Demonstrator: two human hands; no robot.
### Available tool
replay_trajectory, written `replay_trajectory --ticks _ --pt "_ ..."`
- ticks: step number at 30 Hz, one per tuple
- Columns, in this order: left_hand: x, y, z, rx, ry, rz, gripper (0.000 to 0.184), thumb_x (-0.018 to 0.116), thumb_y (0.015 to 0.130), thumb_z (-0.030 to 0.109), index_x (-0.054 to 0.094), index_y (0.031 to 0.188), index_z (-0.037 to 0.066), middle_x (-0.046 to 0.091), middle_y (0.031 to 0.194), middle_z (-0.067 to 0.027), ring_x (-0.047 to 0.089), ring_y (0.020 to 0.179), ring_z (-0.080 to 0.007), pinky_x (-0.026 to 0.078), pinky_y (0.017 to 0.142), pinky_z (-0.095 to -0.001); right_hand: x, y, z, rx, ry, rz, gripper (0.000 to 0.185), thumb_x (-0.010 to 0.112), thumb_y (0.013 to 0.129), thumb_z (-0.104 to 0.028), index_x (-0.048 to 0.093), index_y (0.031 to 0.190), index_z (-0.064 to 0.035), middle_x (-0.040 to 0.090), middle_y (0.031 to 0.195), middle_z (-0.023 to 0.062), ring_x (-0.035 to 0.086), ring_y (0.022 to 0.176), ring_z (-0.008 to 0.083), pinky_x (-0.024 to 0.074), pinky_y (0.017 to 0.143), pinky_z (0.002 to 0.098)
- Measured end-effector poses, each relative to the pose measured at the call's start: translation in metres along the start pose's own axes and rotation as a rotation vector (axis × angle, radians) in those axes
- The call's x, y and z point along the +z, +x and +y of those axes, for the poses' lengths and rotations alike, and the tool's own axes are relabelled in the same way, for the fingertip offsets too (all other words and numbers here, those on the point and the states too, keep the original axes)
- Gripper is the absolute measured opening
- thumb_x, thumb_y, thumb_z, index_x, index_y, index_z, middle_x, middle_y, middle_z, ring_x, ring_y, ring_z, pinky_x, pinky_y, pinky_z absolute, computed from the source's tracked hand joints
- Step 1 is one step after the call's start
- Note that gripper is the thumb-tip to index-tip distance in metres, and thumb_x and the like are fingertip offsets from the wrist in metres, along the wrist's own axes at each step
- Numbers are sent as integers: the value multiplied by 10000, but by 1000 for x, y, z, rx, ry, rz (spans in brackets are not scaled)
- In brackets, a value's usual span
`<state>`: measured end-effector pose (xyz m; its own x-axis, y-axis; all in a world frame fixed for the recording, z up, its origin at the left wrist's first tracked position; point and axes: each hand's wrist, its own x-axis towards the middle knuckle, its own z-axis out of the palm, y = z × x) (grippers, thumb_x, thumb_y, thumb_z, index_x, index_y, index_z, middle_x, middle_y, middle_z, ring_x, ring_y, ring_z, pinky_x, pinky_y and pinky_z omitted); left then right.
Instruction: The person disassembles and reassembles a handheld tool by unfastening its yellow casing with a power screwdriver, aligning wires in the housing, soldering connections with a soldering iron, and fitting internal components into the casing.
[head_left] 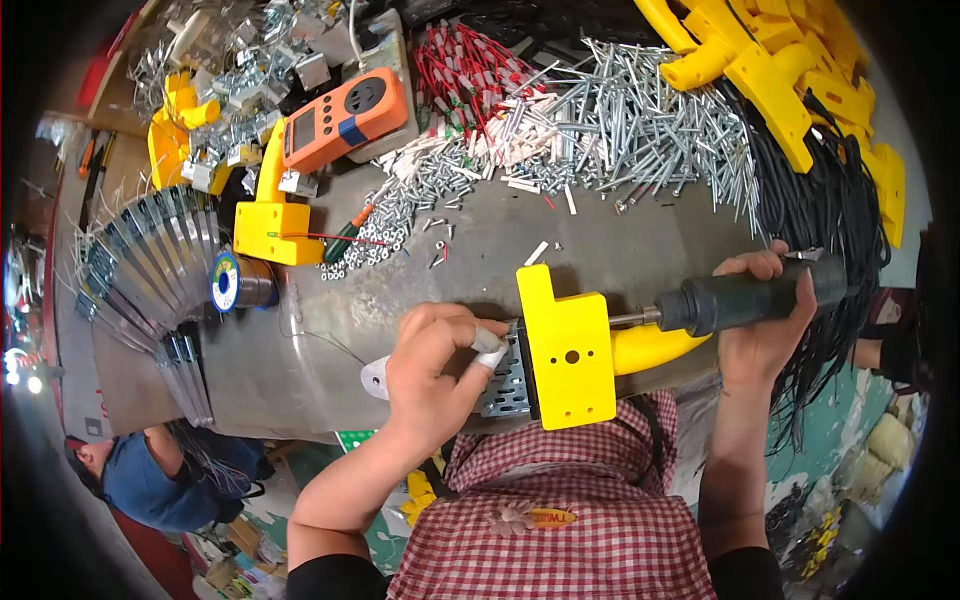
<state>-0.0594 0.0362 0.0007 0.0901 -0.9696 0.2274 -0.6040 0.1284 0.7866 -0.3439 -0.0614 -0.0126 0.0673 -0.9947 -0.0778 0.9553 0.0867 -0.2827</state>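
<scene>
My left hand (pixel 440 370), with white tape on a fingertip, is closed on a perforated metal plate (pixel 508 380) at the table's front edge. The plate joins the left side of a yellow plastic housing (pixel 572 385), whose curved handle points right. My right hand (pixel 768 320) is wrapped round a dark power screwdriver (pixel 730 300). Its shaft reaches left to the right side of the housing, above the handle. Whether the tip touches a screw is hidden.
Long screws (pixel 650 120), small screws and nuts (pixel 440 180) and red wires (pixel 470 70) lie behind. An orange meter (pixel 340 120), solder spool (pixel 240 281) and metal strips (pixel 150 260) are left; black cables (pixel 820 210) right. A co-worker (pixel 165 480) is at lower left.
</scene>
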Motion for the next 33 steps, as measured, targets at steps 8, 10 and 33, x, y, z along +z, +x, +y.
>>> replay_trajectory --ticks 8,10,33 --pt "7 3 -5 179 39 -73 280 633 682 -47 515 928 18 608 1043 -125 573 912 -339 459 779 -408 15 2 1 -47 -172 6 331 570 863 -259 441 1111 -82 445 856 -1 497 847 129 403 914 378" --pt "5 3 -3 172 59 -88 307 615 679 -59 489 946 22 609 1026 -128 573 909 -351 452 782 -421 14 2 2 -41 -200 1 344 567 863 -274 428 1115 -87 452 855 -3 504 846 122 409 911 375" --pt "14 13 6 20 115 -171 347 668 738 95 510 1039 27 582 992 -142 555 907 -354 429 799 -434 19 1 -18 -116 -217 -46 410 571 867 -289 438 1190 -75 436 856 14 465 835 132 380 926 370"
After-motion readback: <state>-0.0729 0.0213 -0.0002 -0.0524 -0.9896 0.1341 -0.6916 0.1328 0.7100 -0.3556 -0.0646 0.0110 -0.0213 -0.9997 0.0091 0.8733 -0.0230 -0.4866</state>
